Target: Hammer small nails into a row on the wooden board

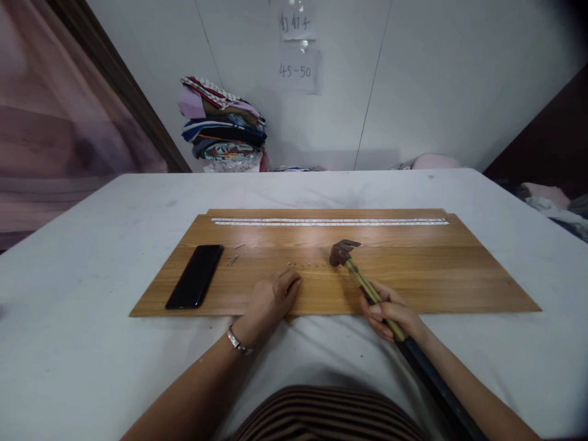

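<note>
My right hand (390, 312) grips a claw hammer (362, 280) by its yellow-green handle, well up from the black end. The rusty hammer head is over the wooden board (427, 269), beside the right end of a row of small nails (309, 265). Curled against the board's near part, my left hand (275, 294) is just below the left end of that row. Its fingers are closed, and what they hold, if anything, is hidden. Several loose nails (233, 260) lie further left on the board.
A black phone (195, 277) lies on the board's left side. Two white measuring strips (331, 223) run along its far edge. The board rests on a white table (82, 263). Folded clothes (225, 125) are stacked behind the table, by the wall.
</note>
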Action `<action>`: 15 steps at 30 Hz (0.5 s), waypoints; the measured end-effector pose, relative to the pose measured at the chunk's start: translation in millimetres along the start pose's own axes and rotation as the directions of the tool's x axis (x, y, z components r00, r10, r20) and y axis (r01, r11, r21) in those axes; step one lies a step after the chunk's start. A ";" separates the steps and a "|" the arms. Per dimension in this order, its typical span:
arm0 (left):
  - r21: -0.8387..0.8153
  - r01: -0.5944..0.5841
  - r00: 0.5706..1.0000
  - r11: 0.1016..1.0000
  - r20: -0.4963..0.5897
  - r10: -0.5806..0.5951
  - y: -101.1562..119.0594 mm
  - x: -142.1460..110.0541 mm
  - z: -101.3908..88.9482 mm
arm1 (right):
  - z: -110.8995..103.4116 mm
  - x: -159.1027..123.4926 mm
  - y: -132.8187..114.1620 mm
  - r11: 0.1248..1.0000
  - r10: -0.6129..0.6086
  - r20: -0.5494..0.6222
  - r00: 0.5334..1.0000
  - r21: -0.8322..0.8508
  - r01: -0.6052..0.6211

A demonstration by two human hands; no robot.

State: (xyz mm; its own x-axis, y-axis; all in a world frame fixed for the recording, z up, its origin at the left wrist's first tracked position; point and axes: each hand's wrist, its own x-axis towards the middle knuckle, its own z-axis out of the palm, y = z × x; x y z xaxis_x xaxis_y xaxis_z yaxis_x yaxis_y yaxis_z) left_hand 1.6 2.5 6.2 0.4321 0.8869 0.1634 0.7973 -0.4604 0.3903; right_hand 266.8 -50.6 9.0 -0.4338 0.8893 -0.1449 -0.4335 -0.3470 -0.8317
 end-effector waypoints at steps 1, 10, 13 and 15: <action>0.001 0.001 1.000 1.000 0.001 -0.001 0.1 0.0 -0.2 | 0.2 -0.6 -0.3 1.000 -0.006 0.003 1.000 0.001 0.006; 0.003 0.005 1.000 1.000 0.014 -0.005 0.6 -0.1 -1.3 | 1.6 0.8 -1.7 1.000 -0.001 0.007 1.000 0.002 0.001; 0.014 0.005 1.000 1.000 0.018 -0.006 0.2 0.1 -1.1 | 0.9 0.8 -0.9 1.000 0.009 0.002 1.000 0.007 -0.009; 0.009 -0.005 1.000 1.000 0.016 0.004 -0.2 0.0 -1.0 | 0.8 -0.2 -0.6 1.000 -0.001 0.002 1.000 0.006 0.001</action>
State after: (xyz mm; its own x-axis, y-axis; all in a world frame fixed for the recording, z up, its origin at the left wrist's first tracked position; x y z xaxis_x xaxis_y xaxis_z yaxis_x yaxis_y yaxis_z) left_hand 1.0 2.6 7.1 0.4425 0.8841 0.1503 0.7993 -0.4648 0.3810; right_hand 266.5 -50.8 9.9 -0.4346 0.8892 -0.1431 -0.4386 -0.3477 -0.8287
